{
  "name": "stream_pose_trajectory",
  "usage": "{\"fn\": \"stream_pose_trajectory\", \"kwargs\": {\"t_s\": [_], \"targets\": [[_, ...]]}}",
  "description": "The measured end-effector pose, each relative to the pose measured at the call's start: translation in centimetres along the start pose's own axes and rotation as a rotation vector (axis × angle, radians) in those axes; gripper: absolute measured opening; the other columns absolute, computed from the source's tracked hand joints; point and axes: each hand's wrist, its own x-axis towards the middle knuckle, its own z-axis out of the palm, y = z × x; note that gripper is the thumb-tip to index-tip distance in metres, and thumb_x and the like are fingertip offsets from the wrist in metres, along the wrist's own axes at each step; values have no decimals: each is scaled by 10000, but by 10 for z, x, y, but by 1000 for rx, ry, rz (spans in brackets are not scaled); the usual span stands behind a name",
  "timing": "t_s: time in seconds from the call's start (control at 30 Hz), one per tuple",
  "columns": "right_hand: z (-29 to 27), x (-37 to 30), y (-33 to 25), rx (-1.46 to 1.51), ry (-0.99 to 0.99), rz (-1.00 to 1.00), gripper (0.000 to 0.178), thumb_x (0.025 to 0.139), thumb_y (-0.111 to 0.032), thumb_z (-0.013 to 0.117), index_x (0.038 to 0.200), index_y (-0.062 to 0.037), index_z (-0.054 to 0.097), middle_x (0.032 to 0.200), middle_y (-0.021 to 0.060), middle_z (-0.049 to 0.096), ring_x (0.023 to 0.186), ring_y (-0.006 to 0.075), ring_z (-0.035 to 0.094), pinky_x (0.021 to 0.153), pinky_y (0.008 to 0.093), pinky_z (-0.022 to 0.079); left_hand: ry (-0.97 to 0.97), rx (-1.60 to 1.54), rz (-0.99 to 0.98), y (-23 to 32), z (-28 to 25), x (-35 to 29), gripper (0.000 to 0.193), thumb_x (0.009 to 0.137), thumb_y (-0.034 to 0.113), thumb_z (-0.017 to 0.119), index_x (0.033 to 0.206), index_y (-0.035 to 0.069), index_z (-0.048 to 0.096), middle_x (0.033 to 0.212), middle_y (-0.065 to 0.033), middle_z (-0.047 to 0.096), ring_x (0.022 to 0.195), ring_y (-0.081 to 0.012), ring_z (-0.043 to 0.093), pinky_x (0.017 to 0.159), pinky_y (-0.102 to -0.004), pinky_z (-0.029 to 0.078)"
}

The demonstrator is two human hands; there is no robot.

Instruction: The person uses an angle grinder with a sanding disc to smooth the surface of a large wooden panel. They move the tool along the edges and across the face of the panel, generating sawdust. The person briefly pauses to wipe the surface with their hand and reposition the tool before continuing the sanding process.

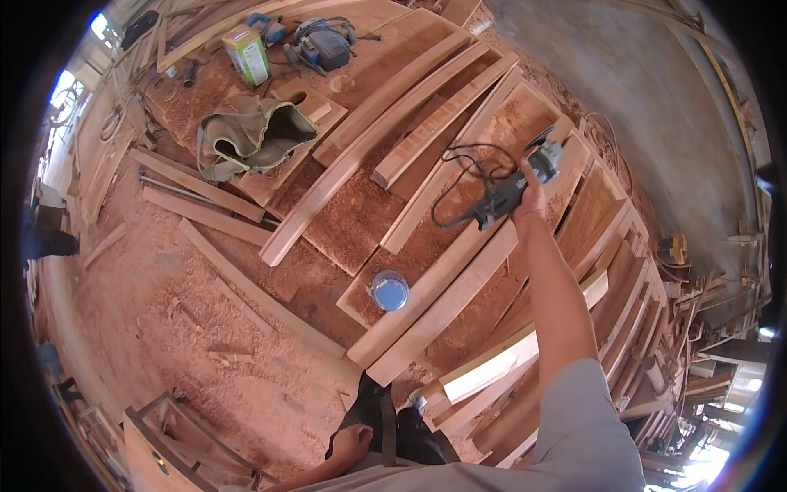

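My right hand (532, 197), with the arm stretched forward, is closed around an angle grinder (498, 199). The grinder's head and disc point to the far right, over the wooden pieces, and its dark cord (449, 190) loops beside it on the boards. Below it lie two long, slightly curved wooden pieces (447, 307), side by side. A round tin with a blue-grey top (389, 291) stands just left of them. Close to my body, my left hand (352, 444) is curled beside my dark legwear; whatever its fingers may hold is hidden.
More curved wooden pieces (373, 156) lie across the work surface. Towards the back left are a crumpled canvas bag (254, 135), a green-and-white can (247, 56) and a power tool (324, 45). Stacked timber (639, 328) lies on the right. Sawdust covers the floor (188, 303), and a wooden frame (176, 439) stands at lower left.
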Motion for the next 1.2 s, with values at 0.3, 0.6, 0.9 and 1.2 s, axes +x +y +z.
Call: {"fn": "stream_pose_trajectory", "kwargs": {"t_s": [0.3, 0.6, 0.9, 1.2], "targets": [[-91, 79, 112, -46, 174, 87, 253, 858, -153, 844, 1046, -101, 682, 880, 66, 692, 767, 284, 701, 705, 506, 622, -7, -83, -126, -3, 0, -4, 212, 953, 294, 736, 1057, 120, 800, 931, -121, 790, 855, -313, 769, 762, -415, 591], [-98, 114, 142, -248, 277, -53, 364, 763, -137, 940, 1030, -41, 712, 889, 77, 717, 706, 239, 694, 612, 432, 591, 84, -111, -59, -64, 42, -9, 143, 954, 170, 748, 1079, 103, 768, 909, -73, 753, 839, -186, 706, 756, -342, 565], [-99, 121, 178, -285, 444, -62, 348, 765, -168, 947, 970, 19, 735, 875, 103, 723, 694, 246, 692, 634, 426, 585, -8, -357, -152, -64, 28, -8, 186, 946, 180, 726, 1100, 81, 763, 960, -33, 757, 884, -196, 711, 815, -341, 571], [-112, 150, 184, -378, 513, 31, 398, 807, -236, 896, 1041, 15, 696, 900, 112, 714, 699, 277, 693, 640, 440, 604, -62, -436, -290, -70, 30, -5, 221, 1008, 246, 678, 1150, 96, 756, 1048, -110, 750, 954, -231, 703, 853, -364, 567]]}}
